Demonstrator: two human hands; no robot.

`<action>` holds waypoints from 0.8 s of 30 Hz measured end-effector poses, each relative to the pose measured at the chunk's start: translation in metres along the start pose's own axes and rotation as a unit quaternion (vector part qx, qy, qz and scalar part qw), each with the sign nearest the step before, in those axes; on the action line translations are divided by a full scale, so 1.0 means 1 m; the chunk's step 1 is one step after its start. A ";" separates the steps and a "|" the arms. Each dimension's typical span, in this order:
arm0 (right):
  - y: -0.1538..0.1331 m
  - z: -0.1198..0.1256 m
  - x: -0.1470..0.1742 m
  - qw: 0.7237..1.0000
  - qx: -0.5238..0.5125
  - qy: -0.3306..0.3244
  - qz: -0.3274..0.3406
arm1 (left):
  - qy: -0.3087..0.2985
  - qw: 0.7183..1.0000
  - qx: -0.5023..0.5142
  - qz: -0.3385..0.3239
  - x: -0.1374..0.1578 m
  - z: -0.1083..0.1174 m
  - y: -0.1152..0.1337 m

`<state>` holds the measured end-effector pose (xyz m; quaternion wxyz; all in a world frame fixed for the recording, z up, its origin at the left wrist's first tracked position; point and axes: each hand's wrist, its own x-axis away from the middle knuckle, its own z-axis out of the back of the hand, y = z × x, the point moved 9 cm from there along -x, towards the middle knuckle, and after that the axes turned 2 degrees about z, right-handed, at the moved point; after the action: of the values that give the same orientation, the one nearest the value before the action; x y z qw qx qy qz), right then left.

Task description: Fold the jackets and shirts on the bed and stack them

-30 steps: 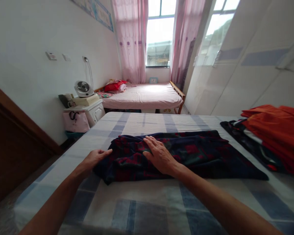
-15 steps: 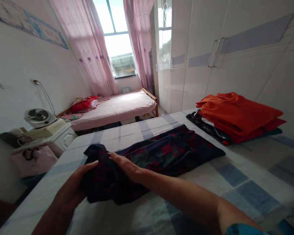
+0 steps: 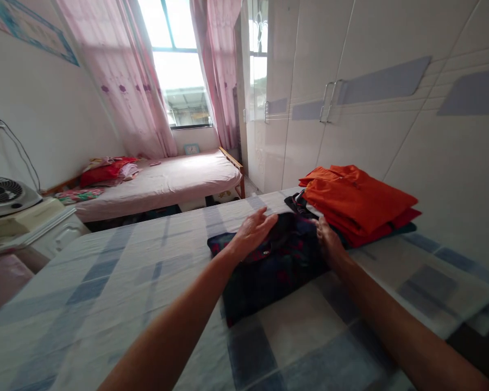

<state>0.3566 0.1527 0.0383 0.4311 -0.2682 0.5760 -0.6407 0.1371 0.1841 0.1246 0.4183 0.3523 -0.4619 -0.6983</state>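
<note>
A dark plaid shirt point(image 3: 277, 271) with red and green patches lies folded into a compact shape on the bed, a small button showing near its middle. My left hand point(image 3: 252, 232) rests on the shirt's upper part, fingers stretched out. At the shirt's right edge, my right hand point(image 3: 330, 241) touches the cloth with its fingers extended. Right behind that hand sits a stack of folded clothes, an orange shirt point(image 3: 362, 198) on top and red and dark garments beneath.
The bed's blue and white checked sheet point(image 3: 146, 282) spreads around the clothes. White wardrobe doors point(image 3: 350, 130) stand at the right. A second bed point(image 3: 179, 176) with a pile of red clothes point(image 3: 106, 171) is by the window. A fan point(image 3: 8, 193) stands at the far left.
The shirt's left end has been folded over to the right, making it shorter. Both hands have moved right with it. The view has turned to the right.
</note>
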 end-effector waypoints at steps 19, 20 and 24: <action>0.027 0.012 -0.010 0.909 0.387 -0.156 0.005 | 0.073 0.967 0.043 0.242 0.011 0.104 -0.157; 0.029 0.007 -0.009 0.916 0.355 -0.184 -0.008 | 0.058 0.967 0.051 0.243 0.009 0.103 -0.156; 0.023 -0.013 0.002 0.931 0.239 -0.275 -0.024 | 0.010 0.967 0.080 0.242 0.007 0.095 -0.152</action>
<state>0.3501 0.1584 0.0136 0.6085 -0.3366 0.2581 -0.6707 0.0110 0.2448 0.0124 0.5502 0.2689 -0.5835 -0.5334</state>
